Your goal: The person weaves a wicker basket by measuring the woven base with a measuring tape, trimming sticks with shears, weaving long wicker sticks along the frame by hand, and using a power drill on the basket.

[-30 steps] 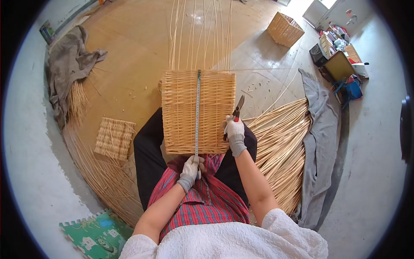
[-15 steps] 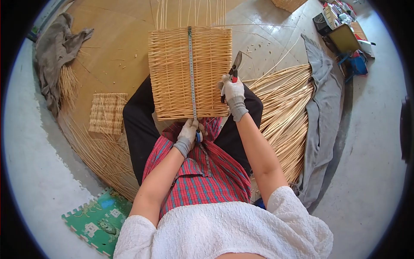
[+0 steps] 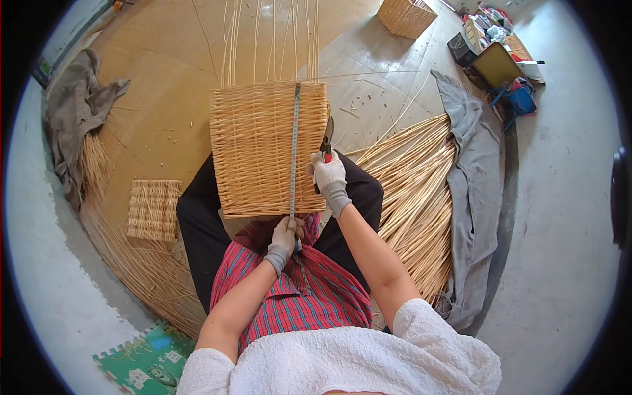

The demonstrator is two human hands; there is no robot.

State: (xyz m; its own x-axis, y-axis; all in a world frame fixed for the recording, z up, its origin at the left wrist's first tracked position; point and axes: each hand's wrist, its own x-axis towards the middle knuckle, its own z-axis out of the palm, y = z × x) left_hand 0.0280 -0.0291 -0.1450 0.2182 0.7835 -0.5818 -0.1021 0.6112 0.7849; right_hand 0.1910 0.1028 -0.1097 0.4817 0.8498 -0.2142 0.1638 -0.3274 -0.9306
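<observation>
A woven wicker panel (image 3: 253,151) lies across my knees, its long loose rods (image 3: 273,39) sticking out from the far edge. A tape measure (image 3: 294,151) is stretched over the panel from far edge to near edge, right of its middle. At the near edge my left hand (image 3: 284,237) is closed on the tape measure, its blue case partly hidden under the fingers. My right hand (image 3: 328,172) grips pruning shears (image 3: 326,141) with red on the handle, at the panel's right edge. The blades point away from me. Both hands wear pale gloves with grey cuffs.
A large bundle of rods (image 3: 421,204) lies right, beside a grey cloth (image 3: 477,171). On the left are a smaller woven piece (image 3: 154,209), loose rods (image 3: 141,270) and another cloth (image 3: 76,99). A wicker basket (image 3: 405,18) stands far ahead. Offcuts (image 3: 365,102) litter the floor.
The tape measure has shifted right across the panel. My right hand with the shears has come in against the panel's right edge. The whole scene sits lower as the view tilted up.
</observation>
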